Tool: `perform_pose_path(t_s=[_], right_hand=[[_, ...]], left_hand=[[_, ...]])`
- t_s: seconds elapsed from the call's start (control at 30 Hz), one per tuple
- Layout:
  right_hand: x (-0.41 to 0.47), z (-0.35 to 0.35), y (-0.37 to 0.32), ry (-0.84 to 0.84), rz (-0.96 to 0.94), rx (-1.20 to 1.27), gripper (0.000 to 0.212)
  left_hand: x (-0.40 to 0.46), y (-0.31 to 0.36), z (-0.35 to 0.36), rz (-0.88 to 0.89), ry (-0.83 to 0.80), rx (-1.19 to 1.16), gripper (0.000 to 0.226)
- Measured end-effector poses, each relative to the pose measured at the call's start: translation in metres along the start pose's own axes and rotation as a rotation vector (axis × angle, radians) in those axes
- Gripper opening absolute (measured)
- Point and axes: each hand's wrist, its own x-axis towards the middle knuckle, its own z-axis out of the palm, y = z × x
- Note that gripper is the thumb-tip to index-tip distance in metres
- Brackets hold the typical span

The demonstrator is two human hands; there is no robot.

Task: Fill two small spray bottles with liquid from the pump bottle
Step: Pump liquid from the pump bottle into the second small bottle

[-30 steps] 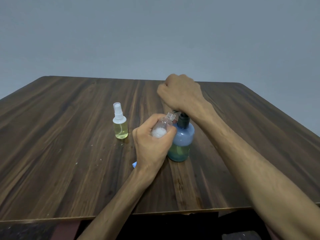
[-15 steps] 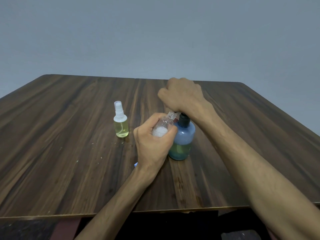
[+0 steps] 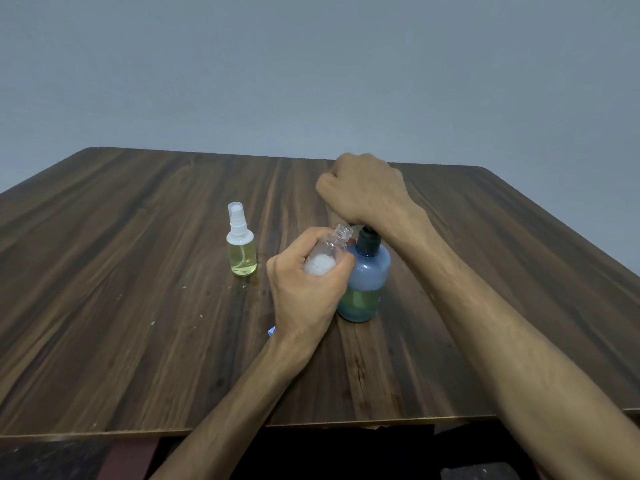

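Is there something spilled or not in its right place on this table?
Small pale specks lie scattered on the wooden table, near the capped spray bottle; whether they are drops or crumbs is unclear. A bit of something blue peeks from under the left hand. Nothing looks tipped.

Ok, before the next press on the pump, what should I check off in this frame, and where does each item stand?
1. Open spray bottle gripped firmly by the left hand: ok.
2. Its neck tilted toward the pump bottle at the collar: ok.
3. Nozzle lined up over the opening: cannot tell, the right hand hides the pump head.
4. Pump bottle upright on the table: ok.
5. Liquid left in the pump bottle: ok, the lower part shows it.
6. Capped spray bottle already holding yellowish liquid and standing apart to the left: ok.
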Motion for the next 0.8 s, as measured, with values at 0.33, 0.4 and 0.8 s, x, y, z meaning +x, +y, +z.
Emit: perform_pose_path(t_s=[0.33,0.4,0.8], right_hand=[[0.001,-0.003,-0.002,-0.127,0.003,0.025,0.032],[0.003,-0.009,-0.001,-0.043,-0.019,0.054,0.031],[0.003,0.002,0.004,-0.086,-0.004,0.055,0.034]], left_hand=[[0.003,0.002,-0.001,-0.048,-0.032,-0.026,0.014],[0.003,0.002,-0.001,-0.054,-0.039,-0.035,0.015],[0.002,0.002,-0.001,-0.067,-0.049,-0.049,0.013]])
